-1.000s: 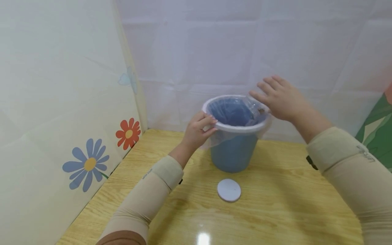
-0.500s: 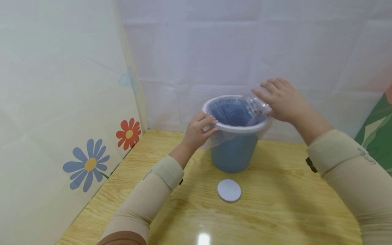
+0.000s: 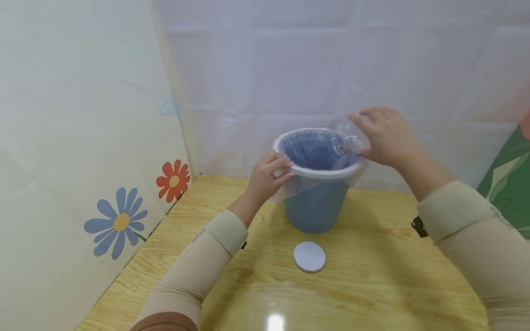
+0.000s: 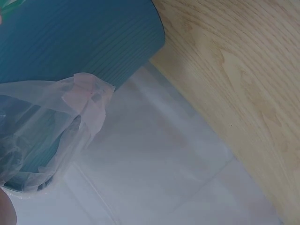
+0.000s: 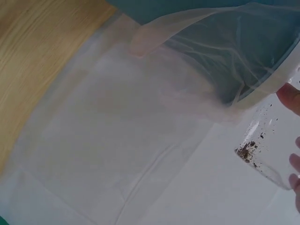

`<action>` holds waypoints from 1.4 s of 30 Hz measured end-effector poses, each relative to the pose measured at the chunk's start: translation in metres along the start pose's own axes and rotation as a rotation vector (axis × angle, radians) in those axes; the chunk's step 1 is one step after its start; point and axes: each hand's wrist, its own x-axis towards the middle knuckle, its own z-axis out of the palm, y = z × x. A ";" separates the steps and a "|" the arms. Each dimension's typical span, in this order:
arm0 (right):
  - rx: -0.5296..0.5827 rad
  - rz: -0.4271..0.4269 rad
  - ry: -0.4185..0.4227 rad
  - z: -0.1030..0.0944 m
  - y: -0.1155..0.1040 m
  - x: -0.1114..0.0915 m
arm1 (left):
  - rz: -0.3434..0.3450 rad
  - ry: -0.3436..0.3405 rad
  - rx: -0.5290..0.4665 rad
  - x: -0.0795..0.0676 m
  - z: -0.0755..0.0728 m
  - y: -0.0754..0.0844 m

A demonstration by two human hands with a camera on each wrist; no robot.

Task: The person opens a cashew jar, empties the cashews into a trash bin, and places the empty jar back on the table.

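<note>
In the head view, a blue bin with a white rim stands on the table, lined with a clear plastic bag folded over the outside. My left hand pinches the rim on its left side, thumb outside. My right hand grips a clear glass, tipped over the bin's right side with its mouth toward the inside. Small dark brown bits cling near the glass's base in the right wrist view. From the left wrist, the bin's ribbed side and the bag's loose edge show.
A round white disc lies on the wooden table in front of the bin. Behind the bin hangs a white creased sheet, and a flower-printed panel stands to the left.
My right hand has shifted slightly down and right and turned, so the glass shows more, tilted over the bin. The left hand has stayed at the rim.
</note>
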 end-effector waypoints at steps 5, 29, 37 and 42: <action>0.028 0.052 0.099 0.001 -0.001 -0.002 | -0.007 -0.005 0.010 0.000 0.000 -0.001; 0.284 0.337 0.065 0.001 -0.003 -0.019 | -0.028 -0.031 0.033 0.001 -0.001 0.002; 0.381 0.406 0.047 0.002 0.000 -0.030 | -0.028 -0.027 0.024 0.001 0.001 0.001; 0.456 0.460 0.072 0.001 -0.002 -0.037 | -0.040 -0.033 0.013 0.001 0.002 0.002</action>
